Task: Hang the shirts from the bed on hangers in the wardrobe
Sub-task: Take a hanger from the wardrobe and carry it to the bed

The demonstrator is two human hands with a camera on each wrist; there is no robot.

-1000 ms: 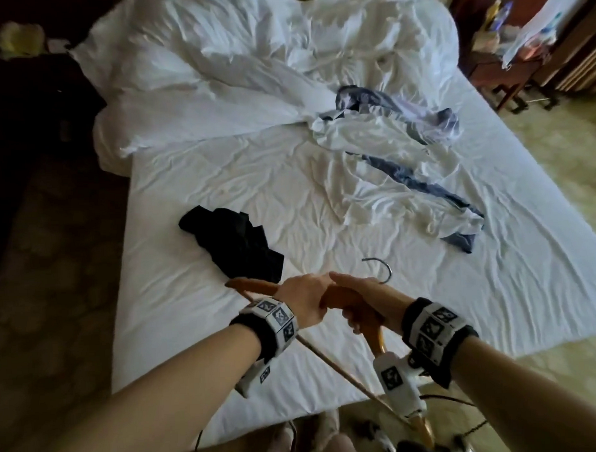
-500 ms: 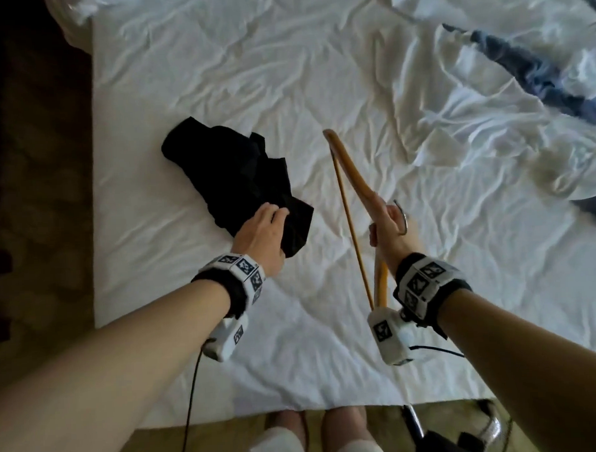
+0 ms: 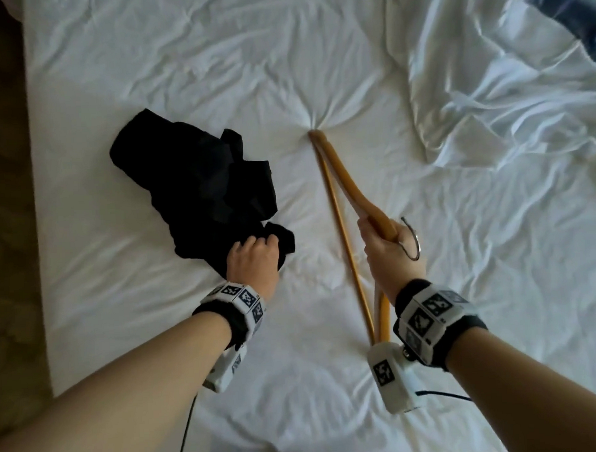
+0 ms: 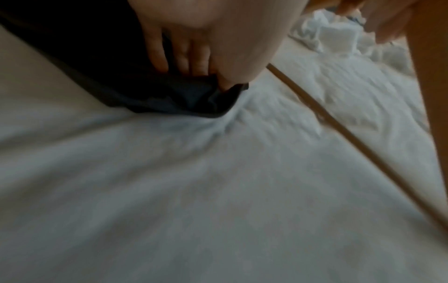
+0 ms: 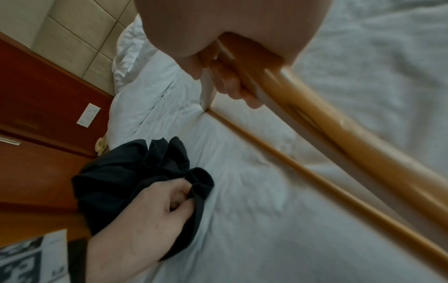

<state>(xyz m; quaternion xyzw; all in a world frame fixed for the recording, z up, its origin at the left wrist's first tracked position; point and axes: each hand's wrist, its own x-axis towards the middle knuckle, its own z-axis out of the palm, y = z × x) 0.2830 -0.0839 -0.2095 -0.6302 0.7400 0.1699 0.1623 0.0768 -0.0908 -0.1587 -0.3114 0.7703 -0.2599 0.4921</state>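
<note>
A crumpled black shirt [image 3: 200, 182] lies on the white bed sheet [image 3: 317, 56], left of centre. My left hand [image 3: 257, 254] pinches the shirt's near corner [image 4: 203, 97] between thumb and curled fingers [image 5: 179, 193]. My right hand [image 3: 385, 246] grips a wooden hanger [image 3: 345, 176] near its metal hook [image 3: 412, 242]. The hanger [image 5: 339, 126] stands tilted, with its far tip pressed into the sheet just right of the shirt. Its lower bar [image 4: 339, 122] runs between my two hands.
A white and blue shirt [image 3: 566, 17] lies rumpled at the far right of the bed. The bed's left edge borders a dark carpet [image 3: 6, 236]. Reddish wooden furniture [image 5: 36, 95] and a pillow [image 5: 135, 57] stand beyond the black shirt.
My left hand let go of the hanger, went left to the black shirt and now pinches its corner. My right hand swung the hanger upright and pressed its tip into the sheet.
</note>
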